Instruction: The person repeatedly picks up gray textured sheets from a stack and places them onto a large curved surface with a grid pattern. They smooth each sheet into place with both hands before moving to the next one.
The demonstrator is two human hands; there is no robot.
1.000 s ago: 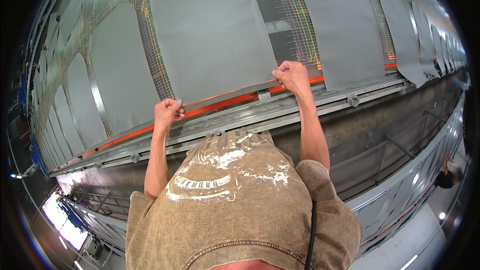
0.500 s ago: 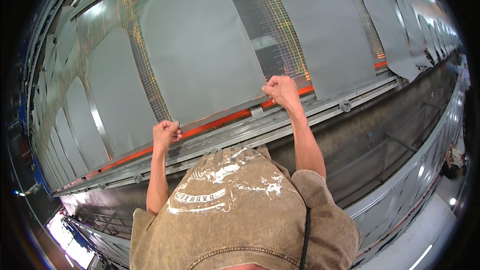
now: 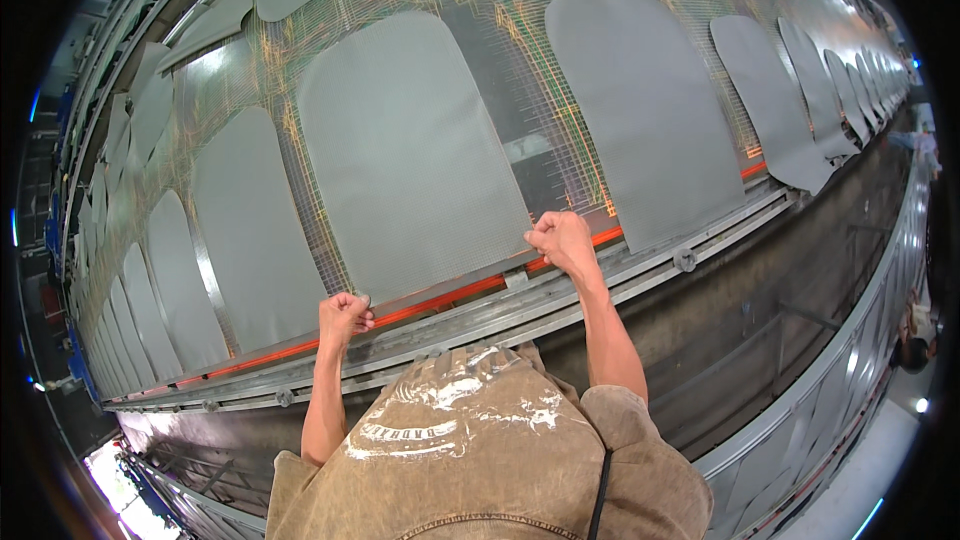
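Observation:
Straight in front of me a large grey textured sheet piece (image 3: 415,150) with a rounded far end lies flat on a long printing-type table. My left hand (image 3: 345,318) pinches its near left corner between thumb and fingers. At the near right corner, my right hand (image 3: 562,240) is closed in a pinch on the sheet's edge. Both corners are partly hidden by the fingers. Beneath the sheet, the table surface (image 3: 485,80) is dark and marked with many orange, green and pale lines.
Similar grey pieces (image 3: 650,110) lie in a row to both sides, some with curled edges. An orange strip (image 3: 435,306) and a metal rail (image 3: 470,325) with round knobs run along the near edge. Another table (image 3: 800,390) stands behind at right, with a person (image 3: 915,330) beyond.
The view has shifted so the table and both hands sit lower in the picture. Both hands stay at the same sheet corners, and the sheet shows no clear movement on the table.

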